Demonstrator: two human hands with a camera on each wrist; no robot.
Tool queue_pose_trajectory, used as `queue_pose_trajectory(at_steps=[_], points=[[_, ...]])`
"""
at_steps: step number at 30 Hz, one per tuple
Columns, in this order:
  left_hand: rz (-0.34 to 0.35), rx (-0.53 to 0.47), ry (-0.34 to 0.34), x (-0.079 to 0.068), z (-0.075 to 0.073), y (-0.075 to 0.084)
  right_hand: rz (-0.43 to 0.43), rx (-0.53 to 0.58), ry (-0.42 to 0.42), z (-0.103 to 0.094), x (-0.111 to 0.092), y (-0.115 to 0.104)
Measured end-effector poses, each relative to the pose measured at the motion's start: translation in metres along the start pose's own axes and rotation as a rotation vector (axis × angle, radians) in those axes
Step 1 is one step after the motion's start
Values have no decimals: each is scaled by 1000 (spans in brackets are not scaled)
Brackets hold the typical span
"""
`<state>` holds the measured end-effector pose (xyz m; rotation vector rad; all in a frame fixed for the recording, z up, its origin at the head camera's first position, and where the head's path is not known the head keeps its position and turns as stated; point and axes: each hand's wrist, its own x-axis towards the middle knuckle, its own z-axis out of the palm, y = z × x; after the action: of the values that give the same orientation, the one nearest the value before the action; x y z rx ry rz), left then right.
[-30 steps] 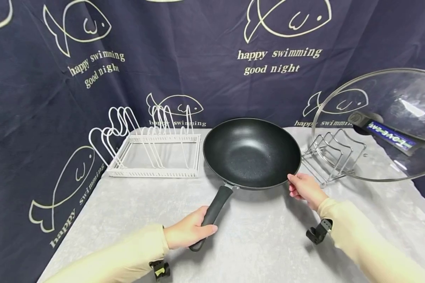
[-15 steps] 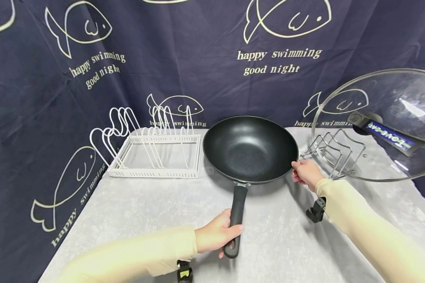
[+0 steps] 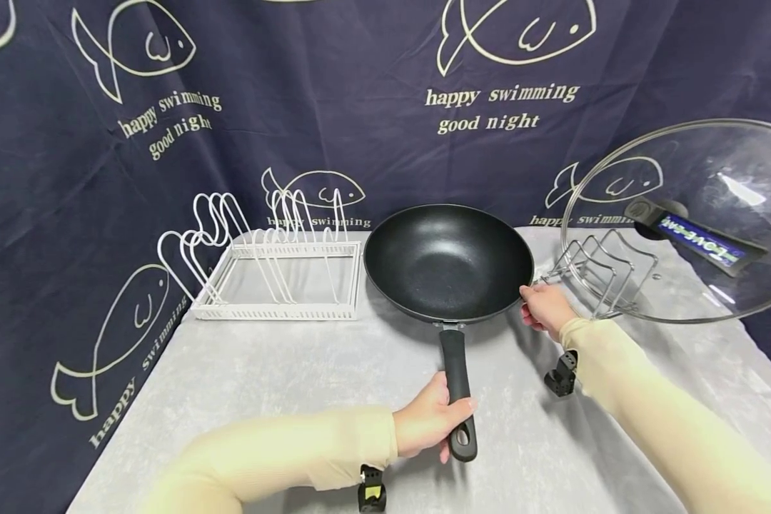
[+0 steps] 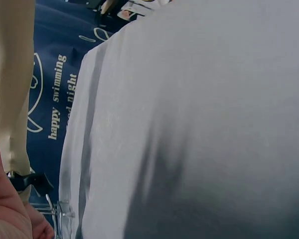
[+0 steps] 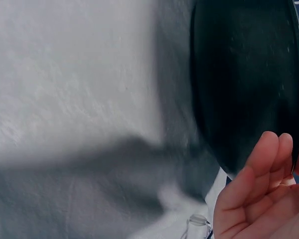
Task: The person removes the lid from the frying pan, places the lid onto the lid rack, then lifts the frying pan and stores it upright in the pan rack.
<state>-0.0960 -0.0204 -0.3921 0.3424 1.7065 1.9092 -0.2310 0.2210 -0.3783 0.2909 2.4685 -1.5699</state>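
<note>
A black wok [image 3: 448,260] is at the centre of the head view, its dark inside turned towards me. Its black handle [image 3: 453,360] points towards me, and my left hand [image 3: 424,421] grips it near the holed end. At the right side of the rim, my right hand [image 3: 547,308] pinches the edge between thumb and fingers. The right wrist view shows the outer wall of the wok [image 5: 246,74] with the fingers [image 5: 261,154] against it and the thumb on the rim's other side. In the left wrist view only part of the left palm [image 4: 7,214] shows.
Left of the wok stands a white dish rack [image 3: 276,313] with looped dividers. Close on the right is a silver wire rack [image 3: 607,275] bearing an upright glass lid [image 3: 713,185]. A dark fish-printed curtain [image 3: 373,100] hangs behind the grey table [image 3: 263,385].
The wok's handle has swung from lower left to nearly straight towards me, with my left hand moving right on it. My right hand has shifted slightly farther back with the rim.
</note>
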Motion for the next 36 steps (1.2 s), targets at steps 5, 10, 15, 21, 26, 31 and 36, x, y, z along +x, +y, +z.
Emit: queue_pose_trajectory(at_steps=[5, 10, 15, 21, 26, 31, 36], points=[[11, -19, 13, 3, 6, -1, -19, -28, -9, 3, -2, 0], [16, -21, 27, 4, 8, -1, -22, -12, -27, 6, -5, 1], [-15, 1, 66, 8, 7, -3, -28, 9, -89, 8, -15, 3], [-125, -23, 87, 23, -4, -2, -44, 69, -240, 18, -46, 5], [-190, -123, 64, 44, -16, 2, -57, 185, -417, 36, -85, 8], [-192, -204, 96, 59, -20, 1, 10, 494, -700, 63, -119, 19], [-210, -211, 97, 64, -20, -3, 106, 745, -901, 86, -137, 24]])
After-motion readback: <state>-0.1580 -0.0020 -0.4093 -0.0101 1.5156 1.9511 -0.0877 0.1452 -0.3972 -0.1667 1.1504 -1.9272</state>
